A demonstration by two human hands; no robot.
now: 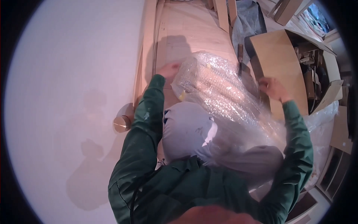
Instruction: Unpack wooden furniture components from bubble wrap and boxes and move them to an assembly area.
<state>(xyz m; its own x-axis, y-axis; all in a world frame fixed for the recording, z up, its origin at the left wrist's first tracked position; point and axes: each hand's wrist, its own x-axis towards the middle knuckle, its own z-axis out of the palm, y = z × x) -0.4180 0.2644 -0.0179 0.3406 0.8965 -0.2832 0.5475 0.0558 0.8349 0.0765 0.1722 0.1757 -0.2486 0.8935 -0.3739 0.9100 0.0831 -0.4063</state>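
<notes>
- I see my left hand (168, 70) pressed against the far-left side of a large bubble-wrapped bundle (220, 93); the fingers are partly hidden by the wrap, so I cannot tell whether they grip it or only rest on it.
- My right hand (272, 89) sits at the bundle's right edge, fingers curled onto the plastic wrap, beside a tan board (279, 63).
- The bundle lies across my front, against my lap and over a long pale wooden panel (186, 33).
- A chisel-like tool with a wooden handle (240, 59) lies just past the bundle.
- A brass door knob (121, 123) shows at left, beside the white wall (67, 74).
- An open cardboard box (317, 74) stands at right.
</notes>
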